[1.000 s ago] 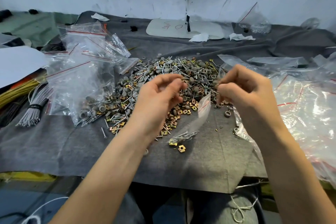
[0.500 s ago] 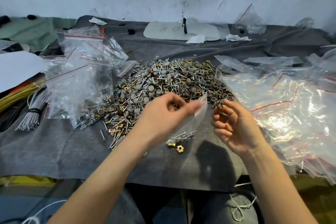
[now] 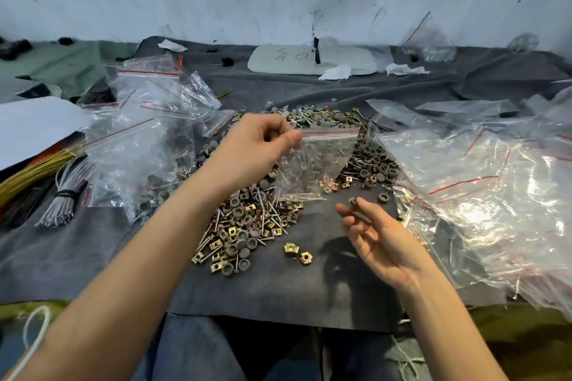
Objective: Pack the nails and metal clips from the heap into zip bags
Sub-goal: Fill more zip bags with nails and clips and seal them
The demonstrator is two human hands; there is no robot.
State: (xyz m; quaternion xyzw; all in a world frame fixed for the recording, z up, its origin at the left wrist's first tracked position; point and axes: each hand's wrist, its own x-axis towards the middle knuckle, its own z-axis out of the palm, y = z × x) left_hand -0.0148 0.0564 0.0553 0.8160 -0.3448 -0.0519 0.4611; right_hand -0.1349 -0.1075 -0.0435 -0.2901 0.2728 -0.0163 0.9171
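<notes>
Head view: the left hand (image 3: 257,148) pinches the top corner of a zip bag (image 3: 315,164), which hangs over the heap (image 3: 241,226) on the desk (image 3: 278,288) with nails and clips inside. The right hand (image 3: 380,238), palm up and fingers half curled, pinches a nail (image 3: 359,210) just below the bag.

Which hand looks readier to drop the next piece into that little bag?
Probably the right hand: it holds a small metal piece at its fingertips just below the zip bag, while the left hand is busy pinching the bag's top corner.
</notes>
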